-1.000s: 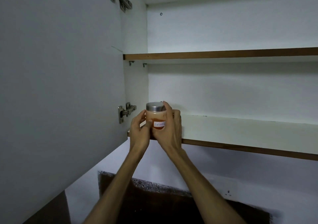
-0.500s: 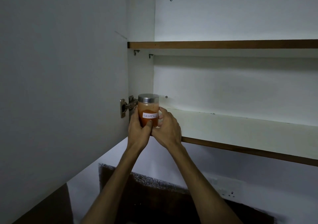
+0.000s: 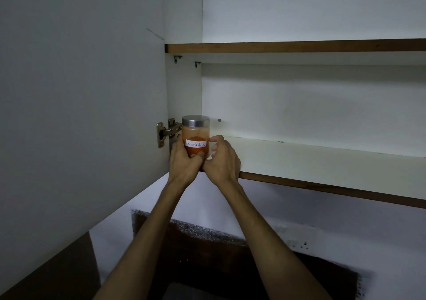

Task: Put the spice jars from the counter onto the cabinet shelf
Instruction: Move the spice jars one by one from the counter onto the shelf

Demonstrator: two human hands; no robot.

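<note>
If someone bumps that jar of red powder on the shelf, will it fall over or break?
The jar looks like clear glass, so it could probably break if it fell. It stands near the lower shelf front edge, so a bump might knock it off. Its wide body likely resists tipping.

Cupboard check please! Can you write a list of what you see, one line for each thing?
Surface: lower shelf, white, brown front edge; bare except one jar.
Job's things: jar, upright at the shelf's left end, steel lid, label reads red chilli powder.
Clutter: nothing seen.
Grips: left hand wraps the jar; right hand touches its side, fingers curled.
Cables: nothing seen.
Surroundings: open door, hinge, upper shelf.
</note>
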